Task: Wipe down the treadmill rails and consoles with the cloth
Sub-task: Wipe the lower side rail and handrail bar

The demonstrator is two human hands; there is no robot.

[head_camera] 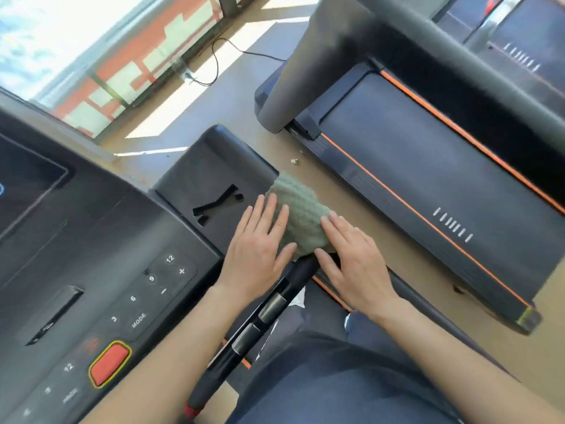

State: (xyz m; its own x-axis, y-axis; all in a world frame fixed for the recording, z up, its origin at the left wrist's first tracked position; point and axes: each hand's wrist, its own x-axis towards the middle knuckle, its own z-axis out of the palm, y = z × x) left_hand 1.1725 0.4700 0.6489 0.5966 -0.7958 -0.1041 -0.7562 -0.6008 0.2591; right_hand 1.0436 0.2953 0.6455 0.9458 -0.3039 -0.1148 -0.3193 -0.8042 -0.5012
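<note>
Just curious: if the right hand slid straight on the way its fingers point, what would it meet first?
The green cloth; the right hand seems to rest its fingertips on the cloth's near edge.

Location: a gym, identified by a treadmill console (101, 270) with speed keys and red stop button (109, 364), adjacent treadmills (428, 191) in a row, and large windows (91, 41).

Ahead of my fingers (270, 211) the console's side panel (214, 166) lies flat and open to its far edge. Rightward, a floor strip (357, 206) leaves room before the neighbouring treadmill (428, 194), whose grey upright (305, 71) blocks farther ahead. The handrail (293, 278) runs between my wrists (221, 289).
</note>
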